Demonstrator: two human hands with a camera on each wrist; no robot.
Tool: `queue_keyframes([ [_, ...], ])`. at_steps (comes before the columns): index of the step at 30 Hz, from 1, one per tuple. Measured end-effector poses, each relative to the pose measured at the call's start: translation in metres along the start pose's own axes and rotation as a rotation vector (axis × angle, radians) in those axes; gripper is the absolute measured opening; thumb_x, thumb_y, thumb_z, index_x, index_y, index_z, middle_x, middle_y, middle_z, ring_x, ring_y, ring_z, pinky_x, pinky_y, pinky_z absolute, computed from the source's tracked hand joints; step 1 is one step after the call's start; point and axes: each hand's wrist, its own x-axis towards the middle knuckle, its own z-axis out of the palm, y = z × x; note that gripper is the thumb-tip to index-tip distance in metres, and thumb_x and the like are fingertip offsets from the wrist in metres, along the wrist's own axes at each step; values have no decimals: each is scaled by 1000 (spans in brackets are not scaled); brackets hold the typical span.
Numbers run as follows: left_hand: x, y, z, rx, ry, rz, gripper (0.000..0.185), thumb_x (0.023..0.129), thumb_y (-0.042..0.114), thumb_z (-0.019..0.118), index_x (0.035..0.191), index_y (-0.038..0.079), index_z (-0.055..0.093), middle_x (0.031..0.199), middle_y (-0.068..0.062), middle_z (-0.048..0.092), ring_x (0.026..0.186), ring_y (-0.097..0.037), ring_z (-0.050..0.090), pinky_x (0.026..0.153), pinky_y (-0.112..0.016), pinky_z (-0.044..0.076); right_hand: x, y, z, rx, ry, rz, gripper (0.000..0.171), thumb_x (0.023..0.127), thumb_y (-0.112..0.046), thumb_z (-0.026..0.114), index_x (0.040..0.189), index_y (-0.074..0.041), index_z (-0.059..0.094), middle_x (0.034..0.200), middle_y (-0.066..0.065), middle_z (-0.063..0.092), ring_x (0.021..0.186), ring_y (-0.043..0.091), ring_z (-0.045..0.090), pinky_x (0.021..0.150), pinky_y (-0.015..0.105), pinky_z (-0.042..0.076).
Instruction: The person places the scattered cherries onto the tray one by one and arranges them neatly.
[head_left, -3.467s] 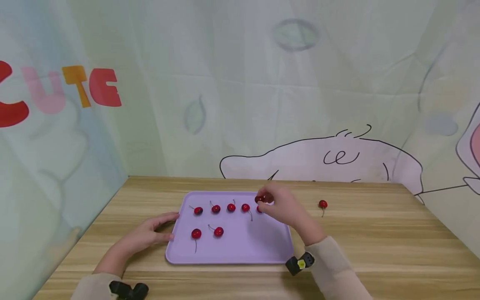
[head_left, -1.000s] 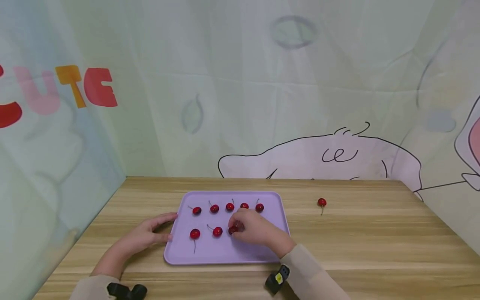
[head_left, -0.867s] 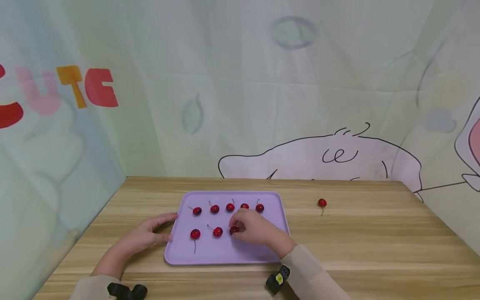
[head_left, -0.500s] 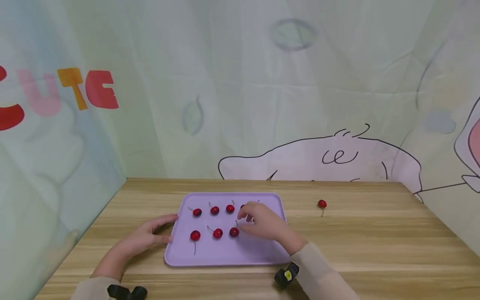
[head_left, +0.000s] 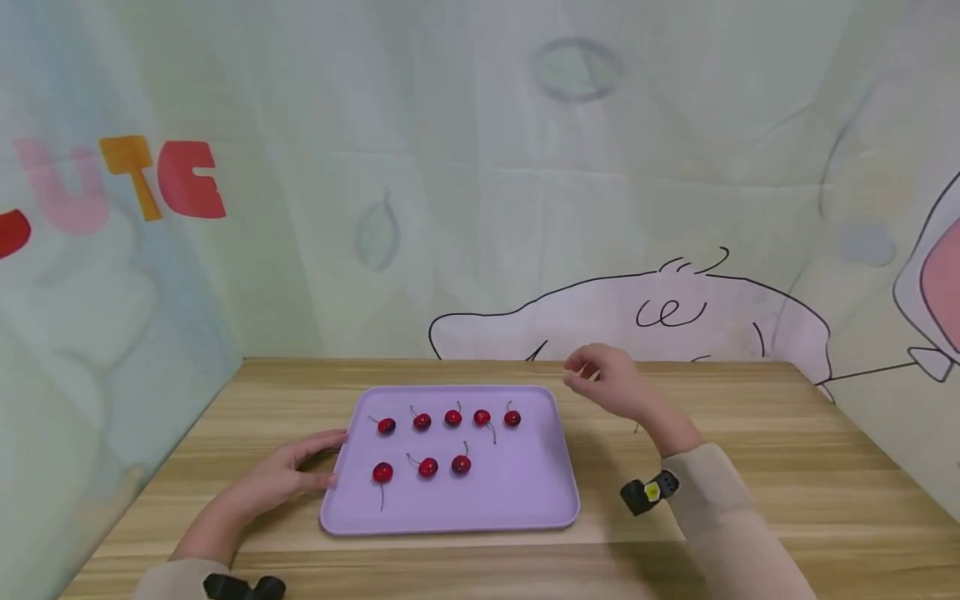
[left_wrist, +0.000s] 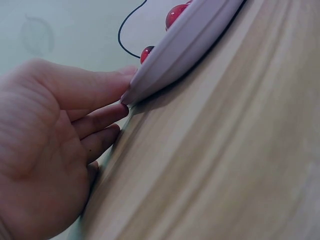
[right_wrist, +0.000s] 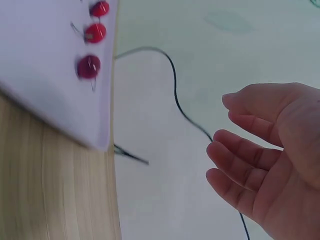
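Note:
A lilac tray (head_left: 517,500) lies on the wooden table with red cherries on it, stems attached. Several stand in a far row, with a cherry (head_left: 512,418) at its right end. Three make the near row, the rightmost cherry (head_left: 461,464) below the gap in the far row. My left hand (head_left: 273,479) rests against the tray's left edge, thumb and fingertips touching the rim (left_wrist: 170,55). Off the tray's right side, my right hand (head_left: 611,383) is raised above the table, fingers loosely bent and holding nothing. Behind its wrist only a cherry stem (head_left: 637,428) shows; its fruit is hidden.
The wooden table (head_left: 420,567) extends around the tray on every side. A printed cloth backdrop (head_left: 480,208) rises along the table's back and left edges. Each wrist carries a small black camera, such as the right one (head_left: 648,493).
My right hand has let go of a cherry at the right end of the near row, then moved up and right, off the tray. The left hand stays at the rim.

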Motion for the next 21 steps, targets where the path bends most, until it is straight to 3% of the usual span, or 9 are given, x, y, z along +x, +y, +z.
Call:
queue_keyframes([
  [5, 0, -1, 0, -6, -3, -2, 68, 84, 22, 73, 141, -1, 45, 150, -27, 33, 139, -50, 21, 108, -68, 19, -7, 28, -18, 1, 57, 140, 23, 94, -16, 60, 108, 2, 64, 100, 15, 65, 92, 27, 60, 74, 37, 54],
  [10, 0, -1, 0, -7, 0, -10, 68, 83, 23, 73, 141, -1, 45, 150, -27, 33, 140, -50, 21, 109, -68, 19, -15, 49, -24, -29, 45, 250, 29, 95, -20, 58, 113, 3, 62, 105, 18, 64, 96, 30, 59, 75, 39, 55],
  [21, 0, -1, 0, -4, 7, -2, 68, 83, 24, 73, 140, -1, 46, 149, -27, 34, 139, -50, 22, 109, -68, 20, -22, 82, -14, -35, 21, 334, 28, 94, -17, 59, 111, 4, 62, 107, 20, 64, 98, 33, 61, 78, 43, 55],
])
